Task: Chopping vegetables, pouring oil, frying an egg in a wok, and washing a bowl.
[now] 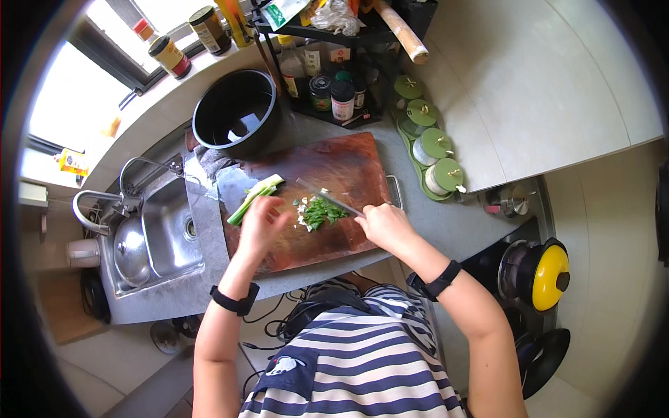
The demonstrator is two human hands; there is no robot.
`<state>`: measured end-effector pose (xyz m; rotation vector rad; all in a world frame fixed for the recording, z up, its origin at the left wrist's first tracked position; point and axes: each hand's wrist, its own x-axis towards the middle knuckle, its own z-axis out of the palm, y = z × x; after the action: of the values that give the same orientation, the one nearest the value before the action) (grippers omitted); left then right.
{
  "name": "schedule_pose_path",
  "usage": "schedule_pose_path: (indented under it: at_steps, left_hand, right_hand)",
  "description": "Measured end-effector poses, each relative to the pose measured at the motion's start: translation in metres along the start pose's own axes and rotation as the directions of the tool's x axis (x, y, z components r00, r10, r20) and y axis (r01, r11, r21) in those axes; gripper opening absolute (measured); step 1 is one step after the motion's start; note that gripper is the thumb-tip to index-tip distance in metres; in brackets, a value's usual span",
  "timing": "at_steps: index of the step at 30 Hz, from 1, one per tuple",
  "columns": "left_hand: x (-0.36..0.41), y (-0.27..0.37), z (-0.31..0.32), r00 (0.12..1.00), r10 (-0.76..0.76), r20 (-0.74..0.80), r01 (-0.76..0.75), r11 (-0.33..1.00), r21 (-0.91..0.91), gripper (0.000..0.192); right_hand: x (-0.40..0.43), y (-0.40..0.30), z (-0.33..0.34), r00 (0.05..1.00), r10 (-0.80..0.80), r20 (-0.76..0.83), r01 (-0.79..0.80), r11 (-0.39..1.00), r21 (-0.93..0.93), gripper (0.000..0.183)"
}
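Note:
A large wooden cutting board (pixel 334 157) lies on the grey counter in front of me. My right hand (pixel 388 225) holds a kitchen knife (pixel 330 198), its blade pointing up and left across the board. Beside and below the blade is a small heap of chopped green and white scallion (pixel 321 213). My left hand (pixel 265 219) hovers at the board's left part with fingers apart, holding nothing visible. Just above and left of it, uncut scallion stalks (pixel 256 197) lie slantwise; the fingers partly cover them, and contact cannot be told.
A big black pot (pixel 235 112) stands behind the board, near a grey cloth (pixel 213 161). The steel sink (pixel 170 230) is left. Green-lidded jars (pixel 434 146) and a black shelf of bottles (pixel 360 115) stand behind. A yellow-lidded pot (pixel 549 277) is on the stove at right.

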<state>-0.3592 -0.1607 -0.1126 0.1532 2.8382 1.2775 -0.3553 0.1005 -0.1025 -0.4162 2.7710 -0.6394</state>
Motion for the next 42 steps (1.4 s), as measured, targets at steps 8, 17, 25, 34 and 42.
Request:
schedule_pose_path:
  at_steps: [8, 17, 25, 34, 42]
  left_hand:
    - [-0.011, -0.039, 0.074, 0.994, -0.013, 0.113, 0.008, 0.999, 0.049, 0.062]
    - [0.028, -0.019, 0.075, 0.995, 0.103, -0.017, -0.103, 0.995, -0.006, 0.031]
    - [0.019, -0.003, 0.082, 0.946, 0.293, 0.138, -0.311, 0.94, 0.141, 0.02]
    - [0.027, 0.039, 0.018, 0.831, 0.553, -0.051, -0.495, 0.779, 0.386, 0.039]
    - [0.06, 0.031, 0.033, 0.775, 0.368, 0.514, -0.632, 0.474, 0.613, 0.012]
  right_hand:
    - [0.024, -0.002, 0.009, 0.999, 0.004, -0.035, -0.005, 1.0, -0.022, 0.025]
    - [0.011, 0.019, 0.003, 0.982, 0.191, -0.002, -0.191, 0.981, 0.037, 0.029]
    - [0.018, 0.001, -0.006, 0.991, 0.128, 0.032, -0.129, 0.991, 0.026, 0.027]
    - [0.037, -0.005, -0.015, 0.978, -0.049, 0.201, 0.071, 0.992, -0.108, 0.018]
    - [0.028, 0.013, 0.019, 0.995, -0.071, 0.067, 0.08, 0.987, -0.139, 0.014]
